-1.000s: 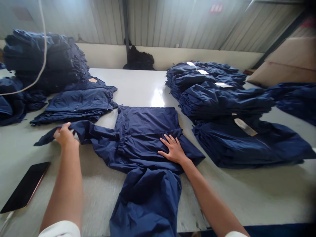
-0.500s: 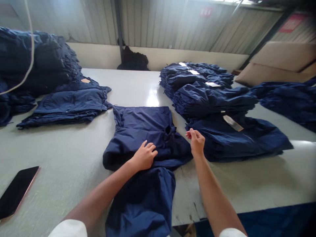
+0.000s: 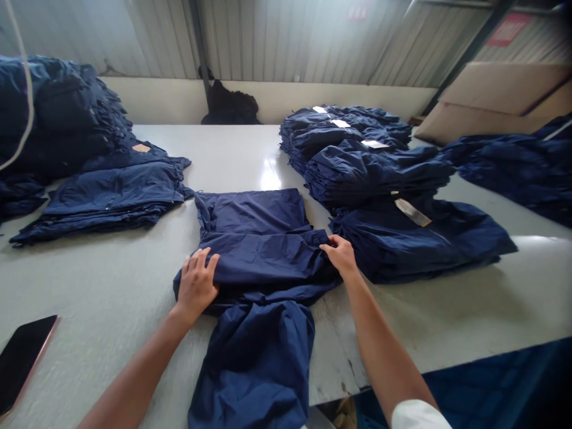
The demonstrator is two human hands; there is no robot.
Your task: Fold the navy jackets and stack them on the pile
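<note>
A navy work garment [image 3: 254, 256] lies folded on the white table [image 3: 111, 280], its lower part [image 3: 252, 369] hanging over the near edge. My left hand [image 3: 195, 283] is at the garment's left side, fingers spread over the folded cloth. My right hand [image 3: 340, 253] pinches the right end of the fold between fingers and thumb. Both hands are on this one garment. The cloth under my palms is hidden.
A black phone [image 3: 22, 363] lies at the near left. Folded navy stacks [image 3: 107, 199] stand to the left, and tagged piles [image 3: 366, 161] to the right. More navy cloth [image 3: 513, 173] lies at far right, before cardboard sheets [image 3: 491, 98]. A white cable [image 3: 22, 101] hangs at upper left.
The outstretched sleeve is now folded onto the garment. My left hand has moved from the far left to the garment's left side. My right hand has come down and pinched the fold.
</note>
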